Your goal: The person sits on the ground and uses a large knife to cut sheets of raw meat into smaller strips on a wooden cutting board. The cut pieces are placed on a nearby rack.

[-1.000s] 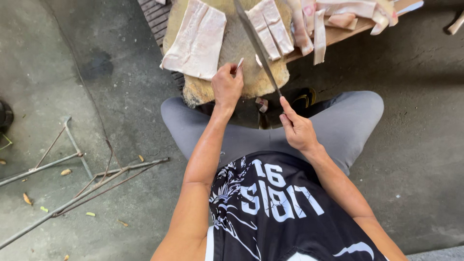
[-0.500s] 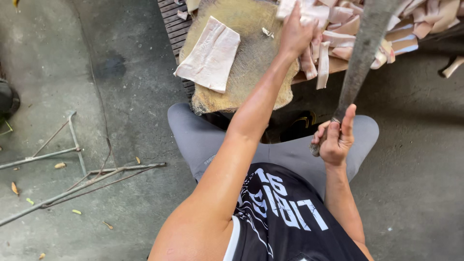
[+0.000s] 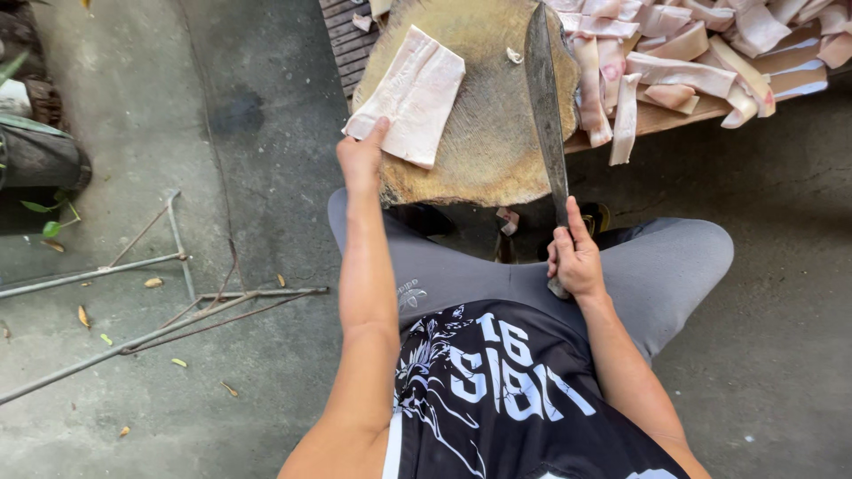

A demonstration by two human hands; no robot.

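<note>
Two hands at a round wooden chopping block (image 3: 484, 133). My left hand (image 3: 362, 160) rests at the block's near left edge, its fingers curled together and pinching the near corner of a pale, flat slab of pork skin (image 3: 410, 93), which lies on the left half of the block. My right hand (image 3: 577, 257), nearer to me over my grey-trousered lap, has its fingers wrapped tightly about the handle of a long cleaver (image 3: 546, 98); the blade points away from me across the right side of the block. Far right, a heap of cut pale strips (image 3: 674, 62) covers a wooden board (image 3: 666, 115). Left, thin metal rods (image 3: 133, 302) lie on the concrete floor (image 3: 177, 133).
</note>
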